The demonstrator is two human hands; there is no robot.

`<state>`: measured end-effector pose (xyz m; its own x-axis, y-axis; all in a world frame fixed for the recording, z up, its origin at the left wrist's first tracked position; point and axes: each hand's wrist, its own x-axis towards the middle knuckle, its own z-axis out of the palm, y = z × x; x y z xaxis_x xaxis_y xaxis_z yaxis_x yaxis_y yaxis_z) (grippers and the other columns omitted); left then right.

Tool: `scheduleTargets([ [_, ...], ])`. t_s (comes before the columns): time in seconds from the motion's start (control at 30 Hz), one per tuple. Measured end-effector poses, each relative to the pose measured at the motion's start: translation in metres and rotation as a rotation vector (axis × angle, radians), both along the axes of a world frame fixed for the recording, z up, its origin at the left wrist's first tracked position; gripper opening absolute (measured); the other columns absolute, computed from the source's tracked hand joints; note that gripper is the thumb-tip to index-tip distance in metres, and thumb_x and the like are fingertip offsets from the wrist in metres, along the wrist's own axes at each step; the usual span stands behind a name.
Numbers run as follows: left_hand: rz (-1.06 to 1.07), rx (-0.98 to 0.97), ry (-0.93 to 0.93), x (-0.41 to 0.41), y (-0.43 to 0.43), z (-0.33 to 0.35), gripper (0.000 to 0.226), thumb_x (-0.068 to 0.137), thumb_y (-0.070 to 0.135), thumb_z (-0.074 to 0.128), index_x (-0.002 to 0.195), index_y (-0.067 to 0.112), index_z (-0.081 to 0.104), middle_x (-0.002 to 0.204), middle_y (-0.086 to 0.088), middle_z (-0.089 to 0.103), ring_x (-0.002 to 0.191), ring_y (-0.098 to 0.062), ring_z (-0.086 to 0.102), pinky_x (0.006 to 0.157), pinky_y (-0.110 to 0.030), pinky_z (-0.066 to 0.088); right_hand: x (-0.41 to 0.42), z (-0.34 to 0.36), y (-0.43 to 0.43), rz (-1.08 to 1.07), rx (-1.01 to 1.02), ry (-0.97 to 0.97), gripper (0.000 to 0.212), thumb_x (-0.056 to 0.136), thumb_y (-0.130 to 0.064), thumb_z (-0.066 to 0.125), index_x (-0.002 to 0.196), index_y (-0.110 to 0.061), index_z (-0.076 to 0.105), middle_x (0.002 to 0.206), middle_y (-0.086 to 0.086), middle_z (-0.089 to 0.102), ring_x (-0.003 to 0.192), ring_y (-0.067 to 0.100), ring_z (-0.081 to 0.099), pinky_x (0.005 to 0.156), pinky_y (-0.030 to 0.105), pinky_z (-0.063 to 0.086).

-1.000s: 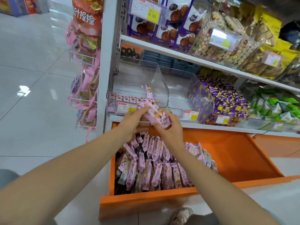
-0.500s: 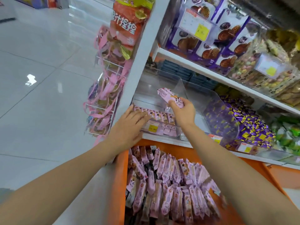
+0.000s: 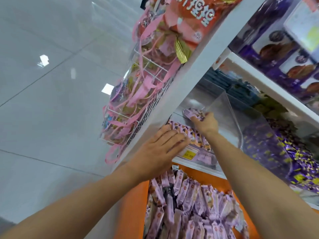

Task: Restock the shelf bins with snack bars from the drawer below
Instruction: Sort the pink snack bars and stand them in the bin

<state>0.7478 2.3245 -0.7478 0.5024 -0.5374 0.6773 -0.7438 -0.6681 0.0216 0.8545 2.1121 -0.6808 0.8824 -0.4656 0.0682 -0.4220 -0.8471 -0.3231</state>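
Note:
My right hand reaches into the clear shelf bin and grips a bunch of pink snack bars near the bin's back left. My left hand lies flat with straight fingers against the bin's front, touching the row of pink bars lined up there. Below, the open orange drawer is packed with several more pink snack bars.
A white shelf upright stands left of the bin, with a wire rack of pink-ribboned packets hanging on its side. A neighbouring bin holds purple-wrapped sweets. Purple boxes fill the shelf above. Grey tiled floor lies to the left.
My right hand has carried the bunch of bars from above the drawer up and deep into the bin. My left hand let go of the bunch and now lies on the bin's front row.

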Motion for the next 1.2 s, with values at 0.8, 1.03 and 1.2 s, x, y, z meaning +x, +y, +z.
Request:
scheduleTargets([
  [0.8, 0.033, -0.002, 0.18, -0.018, -0.004, 0.014, 0.071, 0.073, 0.014, 0.052, 0.143, 0.008, 0.046, 0.14, -0.01, 0.051, 0.135, -0.03, 0.041, 0.118, -0.051, 0.021, -0.029, 0.014, -0.002, 0.215, 0.123, -0.09, 0.037, 0.091, -0.033, 0.064, 0.121, -0.012, 0.056, 0.124, 0.013, 0.053, 0.106, 0.024, 0.056, 0.092, 0.035, 0.049],
  [1.03, 0.007, -0.037, 0.125, -0.059, -0.021, 0.016, 0.052, 0.077, 0.018, 0.047, 0.127, 0.011, 0.054, 0.122, -0.009, 0.05, 0.116, -0.031, 0.046, 0.103, -0.045, 0.035, -0.13, 0.047, 0.019, 0.565, 0.504, -0.369, 0.01, 0.096, -0.014, 0.058, 0.102, -0.018, 0.065, 0.093, -0.002, 0.066, 0.078, 0.012, 0.062, 0.071, 0.026, 0.055],
  [1.2, 0.057, 0.2, 0.345, -0.079, -0.02, -0.018, 0.024, 0.073, 0.028, 0.05, 0.083, 0.012, 0.066, 0.092, -0.008, 0.058, 0.094, -0.029, 0.05, 0.085, -0.04, 0.035, -0.199, 0.015, 0.003, 0.606, 0.579, -0.258, 0.014, 0.097, -0.015, 0.056, 0.088, -0.016, 0.066, 0.073, 0.008, 0.065, 0.06, 0.012, 0.057, 0.059, 0.033, 0.049],
])
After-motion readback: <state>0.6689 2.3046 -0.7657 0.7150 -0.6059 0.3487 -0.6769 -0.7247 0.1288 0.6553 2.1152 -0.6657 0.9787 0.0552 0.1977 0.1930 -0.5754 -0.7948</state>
